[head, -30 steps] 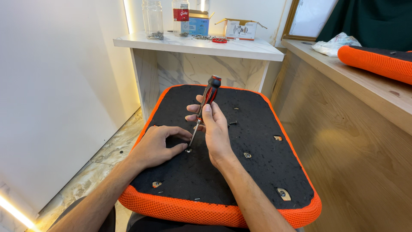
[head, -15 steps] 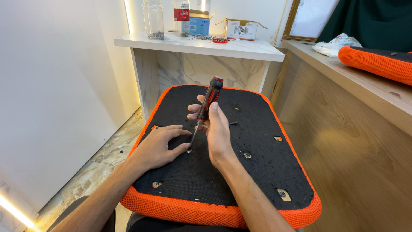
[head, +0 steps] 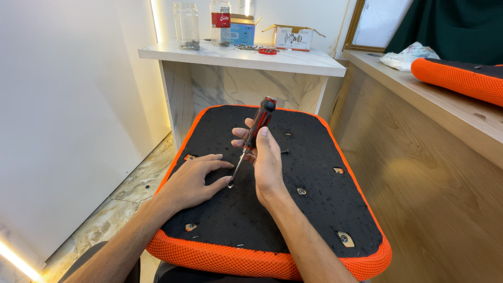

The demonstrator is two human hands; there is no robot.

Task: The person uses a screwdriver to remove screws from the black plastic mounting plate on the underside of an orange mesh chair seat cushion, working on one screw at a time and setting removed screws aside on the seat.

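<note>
Little has shifted since the earlier frames: both hands sit on the same spot, and only the screwdriver's tilt looks slightly different. Largest in view is the upturned seat cushion (head: 314,209), a black fabric underside ringed by orange mesh, resting across the person's lap. To the right runs a wooden counter (head: 419,157) carrying a second orange cushion (head: 461,78) and a crumpled plastic bag (head: 406,55); behind stands a white marble-look shelf (head: 236,55) with clear jars (head: 189,26), small cardboard boxes (head: 291,36) and loose hardware, over a marble-patterned floor (head: 131,194). The left hand (head: 191,181) lies flat and open on the black fabric, its fingers spread to either side of the tool's tip. The right hand (head: 264,157) is closed around the lower handle and shaft of the red and black screwdriver (head: 251,139), which stands tilted with its tip pressed into the fabric near the cushion's centre-left. A dark screw (head: 284,151) lies loose just beside the right hand. As for progress, several mounting holes (head: 346,239) along the right and near edges show metal inserts with nothing fitted, so most fixing points appear untouched, and the one under the tip seems in hand; whether a screw sits there is hidden by the fingers.
</note>
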